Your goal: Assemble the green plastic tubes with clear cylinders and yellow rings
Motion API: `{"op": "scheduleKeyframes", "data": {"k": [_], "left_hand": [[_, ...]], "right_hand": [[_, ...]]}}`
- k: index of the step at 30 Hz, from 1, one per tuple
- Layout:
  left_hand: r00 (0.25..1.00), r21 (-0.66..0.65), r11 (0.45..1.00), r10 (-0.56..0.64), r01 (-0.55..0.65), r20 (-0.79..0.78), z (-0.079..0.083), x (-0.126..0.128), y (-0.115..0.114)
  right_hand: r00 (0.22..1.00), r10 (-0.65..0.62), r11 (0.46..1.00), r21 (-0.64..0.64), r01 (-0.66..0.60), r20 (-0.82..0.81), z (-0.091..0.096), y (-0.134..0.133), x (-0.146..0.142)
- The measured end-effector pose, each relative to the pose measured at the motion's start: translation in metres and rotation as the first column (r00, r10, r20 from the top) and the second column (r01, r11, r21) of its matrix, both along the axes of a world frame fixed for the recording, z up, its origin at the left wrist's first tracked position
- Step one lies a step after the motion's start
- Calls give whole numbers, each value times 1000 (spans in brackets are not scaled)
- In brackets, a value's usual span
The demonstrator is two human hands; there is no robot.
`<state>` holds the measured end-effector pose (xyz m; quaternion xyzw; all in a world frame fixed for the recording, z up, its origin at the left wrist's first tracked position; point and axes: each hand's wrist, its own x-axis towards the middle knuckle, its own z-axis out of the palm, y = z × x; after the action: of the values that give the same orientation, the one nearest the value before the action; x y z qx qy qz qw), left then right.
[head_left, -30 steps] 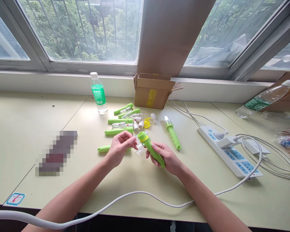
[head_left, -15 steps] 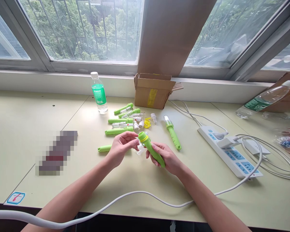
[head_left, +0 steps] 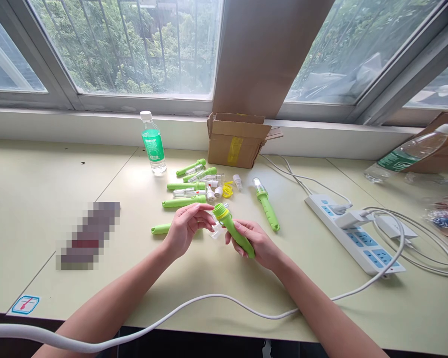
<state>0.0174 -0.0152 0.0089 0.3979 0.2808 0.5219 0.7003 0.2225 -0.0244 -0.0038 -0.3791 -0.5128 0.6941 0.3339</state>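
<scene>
My right fingers [head_left: 242,228] grip 1 green handle [head_left: 236,232]; my left fingers [head_left: 203,219] pinch 1 clear vial [head_left: 217,230] (6 more handles [head_left: 182,202] on the worktop [head_left: 224,278]). The vial has moved closer to the handle.

Probably a small assembly workroom: windowside table [head_left: 41,189], power strip [head_left: 358,238], cardboard box [head_left: 235,141].

Upright by the window sill, a water bottle [head_left: 152,144] with a green label. Just to its right, an open cardboard box [head_left: 235,141]. In front of both, scattered green tubes [head_left: 184,201], white caps [head_left: 212,193], a yellow ring [head_left: 227,189]. Farther right, a power strip [head_left: 354,233], plugged in. Along the near edge of the table [head_left: 41,179], a white cable [head_left: 216,298].
</scene>
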Motion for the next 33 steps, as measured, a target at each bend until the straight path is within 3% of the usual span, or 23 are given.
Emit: {"op": "scheduleKeyframes", "data": {"k": [11,16,19,22,26,29,31,33], "left_hand": [[972,134,985,134,-109,-194,-4,5,-2],[880,243,925,360,-292,-311,-7,8,-2],[811,328,888,438,-322,-387,-10,6,-2],[735,497,822,515,-278,-441,-13,5,-3],[633,700,708,584,-91,-508,-18,7,-6],[566,793,608,640,40,-520,-24,8,-6],[517,844,530,702,80,-489,-27,8,-4],[486,866,495,740,77,-466,-29,7,-4]], "right_hand": [[1000,-7,1000,-5,7,3,-1,1,0],[998,-46,999,3,46,-38,-4,3,3],[995,-80,997,-1,80,-57,-5,3,3],[993,-102,995,-5,102,-62,-5,3,3],[990,-128,991,39,130,-63,-5,4,3],[988,-142,987,66,146,-64,-5,4,4],[989,-137,987,83,141,-54,-6,4,5],[992,-124,984,127,127,-26,-7,4,5]]}}
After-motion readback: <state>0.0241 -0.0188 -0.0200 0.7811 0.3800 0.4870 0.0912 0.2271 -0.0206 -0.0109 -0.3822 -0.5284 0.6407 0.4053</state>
